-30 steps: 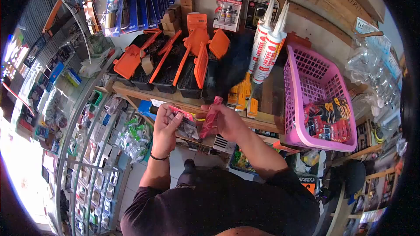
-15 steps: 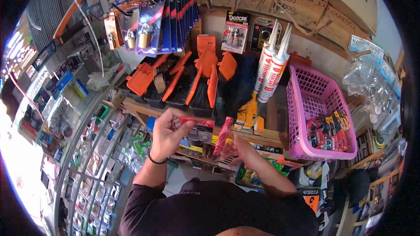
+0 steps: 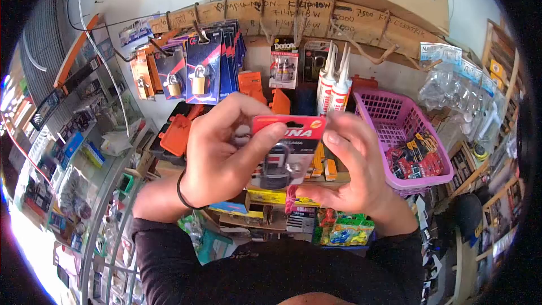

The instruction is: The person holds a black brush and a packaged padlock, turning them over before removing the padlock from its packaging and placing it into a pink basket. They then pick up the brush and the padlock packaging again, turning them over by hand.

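Observation:
In front of my chest, a red-topped blister pack (image 3: 285, 155) shows a dark padlock-like shape and a small shiny part behind clear plastic. My left hand (image 3: 220, 155) grips its left side, thumb across the front. My right hand (image 3: 353, 166) is at the pack's right edge, fingers curled towards it and the upper ones at its red corner. Just below the pack, by my right hand's lower finger, hangs a pink-red twisted strip (image 3: 291, 199); whether that hand holds it is hard to see.
A pink basket (image 3: 423, 182) with small packs stands on the right. White sealant tubes (image 3: 334, 87) stand behind my hands. Carded padlocks (image 3: 203, 73) hang from hooks on a wooden board (image 3: 361, 17). Orange-lidded bins (image 3: 178, 134) sit left, a glass case (image 3: 107, 209) further left.
The pack has come up closer to the camera, its front now facing me. My right hand has risen to its right edge. The pink-red strip is lower, under the pack. The view has shifted.

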Demonstrator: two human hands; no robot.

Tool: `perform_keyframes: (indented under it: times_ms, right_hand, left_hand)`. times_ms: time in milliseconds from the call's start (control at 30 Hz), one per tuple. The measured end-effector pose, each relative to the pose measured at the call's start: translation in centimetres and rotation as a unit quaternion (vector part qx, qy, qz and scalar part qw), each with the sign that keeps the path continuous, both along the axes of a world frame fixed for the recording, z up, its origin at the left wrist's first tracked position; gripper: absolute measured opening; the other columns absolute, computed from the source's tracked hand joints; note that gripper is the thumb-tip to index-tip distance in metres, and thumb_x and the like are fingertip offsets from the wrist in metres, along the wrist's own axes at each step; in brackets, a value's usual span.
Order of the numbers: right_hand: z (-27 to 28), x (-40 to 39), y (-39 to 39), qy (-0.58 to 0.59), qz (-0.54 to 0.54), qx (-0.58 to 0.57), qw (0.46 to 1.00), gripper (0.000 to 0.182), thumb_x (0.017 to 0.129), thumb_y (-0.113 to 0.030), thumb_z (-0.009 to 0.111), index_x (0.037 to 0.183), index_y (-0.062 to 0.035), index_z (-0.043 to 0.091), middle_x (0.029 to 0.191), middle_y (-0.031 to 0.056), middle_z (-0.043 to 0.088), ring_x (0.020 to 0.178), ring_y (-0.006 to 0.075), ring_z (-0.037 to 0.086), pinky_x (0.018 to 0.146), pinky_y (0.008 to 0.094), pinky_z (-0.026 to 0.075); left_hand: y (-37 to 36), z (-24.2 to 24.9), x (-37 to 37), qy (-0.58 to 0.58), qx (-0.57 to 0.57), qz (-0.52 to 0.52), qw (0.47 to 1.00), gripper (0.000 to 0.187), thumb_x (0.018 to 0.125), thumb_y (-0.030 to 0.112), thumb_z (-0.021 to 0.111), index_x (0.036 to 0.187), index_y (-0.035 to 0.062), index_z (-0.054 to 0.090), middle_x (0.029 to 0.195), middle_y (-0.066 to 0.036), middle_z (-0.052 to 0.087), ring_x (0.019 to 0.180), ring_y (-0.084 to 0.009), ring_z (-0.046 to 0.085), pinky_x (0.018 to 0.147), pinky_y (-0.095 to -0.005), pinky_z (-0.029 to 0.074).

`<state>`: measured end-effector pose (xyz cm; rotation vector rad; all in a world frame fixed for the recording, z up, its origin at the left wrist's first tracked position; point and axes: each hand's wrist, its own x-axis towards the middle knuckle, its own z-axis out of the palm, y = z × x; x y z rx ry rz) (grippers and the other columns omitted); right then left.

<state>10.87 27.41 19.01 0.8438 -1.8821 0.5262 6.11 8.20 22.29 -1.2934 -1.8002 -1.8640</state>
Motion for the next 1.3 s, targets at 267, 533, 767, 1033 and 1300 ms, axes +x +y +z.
perform_keyframes:
  times_ms: [267, 533, 767, 1033, 1300]
  right_hand:
    - [3.5, 0.7, -1.0, -0.038, -0.101, 0.081, 0.991, 0.082, 0.053, -0.036, 0.072, 0.122, -0.0106, 0.037, 0.123, 0.0224, 0.030, 0.108, 0.0372, 0.039, 0.085, 0.0402, 0.039]
    - [4.6, -0.1, -0.7, 0.036, -0.179, 0.137, 0.974, 0.084, 0.048, -0.040, 0.074, 0.116, -0.0047, 0.041, 0.120, 0.0232, 0.034, 0.103, 0.0361, 0.045, 0.077, 0.0380, 0.044]
    - [5.7, 0.3, -0.6, 0.021, -0.211, 0.165, 0.963, 0.086, 0.041, -0.026, 0.076, 0.116, -0.0042, 0.040, 0.117, 0.0234, 0.037, 0.097, 0.0340, 0.049, 0.070, 0.0352, 0.048]
    - [5.8, -0.6, -0.7, 0.046, -0.230, 0.177, 0.956, 0.082, 0.040, -0.023, 0.075, 0.114, -0.0052, 0.044, 0.117, 0.0228, 0.037, 0.089, 0.0319, 0.053, 0.065, 0.0332, 0.049]
    - [5.4, -0.6, -0.1, 0.034, -0.233, 0.176, 0.956, 0.079, 0.041, -0.023, 0.076, 0.113, -0.0066, 0.046, 0.116, 0.0234, 0.037, 0.080, 0.0284, 0.056, 0.058, 0.0316, 0.049]
  left_hand:
    - [2.0, 2.5, -2.1, -0.009, -0.025, -0.010, 1.000, 0.009, 0.076, 0.003, 0.058, 0.079, 0.0008, 0.050, 0.067, 0.002, 0.052, 0.053, 0.0029, 0.039, 0.043, -0.0133, 0.029]
    - [2.5, 3.9, -3.1, -0.014, -0.039, -0.028, 0.999, 0.010, 0.077, 0.003, 0.057, 0.082, 0.0005, 0.048, 0.069, 0.000, 0.053, 0.054, 0.0026, 0.040, 0.043, -0.0133, 0.029]
    - [0.8, 5.9, -2.8, 0.077, -0.196, 0.047, 0.976, 0.017, 0.080, 0.009, 0.055, 0.092, -0.0005, 0.047, 0.083, -0.004, 0.055, 0.063, -0.0045, 0.050, 0.053, -0.0159, 0.040]
    - [0.2, 7.9, -4.4, 0.404, -0.207, 0.186, 0.871, 0.037, 0.071, 0.005, 0.060, 0.106, 0.0035, 0.049, 0.090, -0.007, 0.058, 0.054, -0.0080, 0.050, 0.049, -0.0185, 0.039]
    - [-1.0, 8.6, -4.7, 0.430, -0.210, 0.267, 0.837, 0.023, 0.070, 0.003, 0.060, 0.092, 0.0058, 0.057, 0.075, -0.005, 0.060, 0.066, -0.0144, 0.056, 0.055, -0.0235, 0.040]
